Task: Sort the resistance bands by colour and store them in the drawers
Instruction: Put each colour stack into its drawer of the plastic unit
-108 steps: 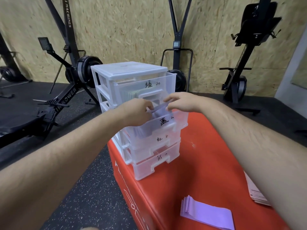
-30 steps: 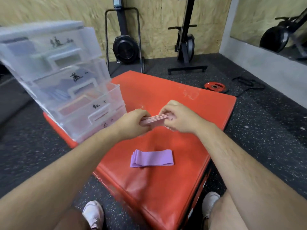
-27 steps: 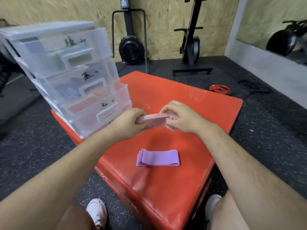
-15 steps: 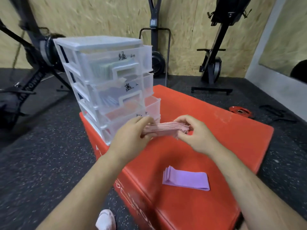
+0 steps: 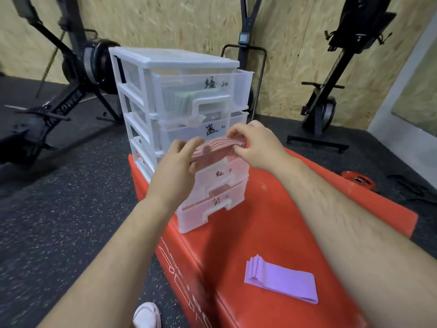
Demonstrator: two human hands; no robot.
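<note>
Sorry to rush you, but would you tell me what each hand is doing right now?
Left hand: closed on one end of the pink band stack.
Right hand: closed on its other end.

Drawer unit translucent plastic; box glossy red vinyl; floor rough rubber.

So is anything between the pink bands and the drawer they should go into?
Yes: the drawer's own front. Both hands, left hand and right hand, hold the pink bands before the drawer unit. The third drawer, partly hidden by them, is not pulled out enough to take the stack.
</note>
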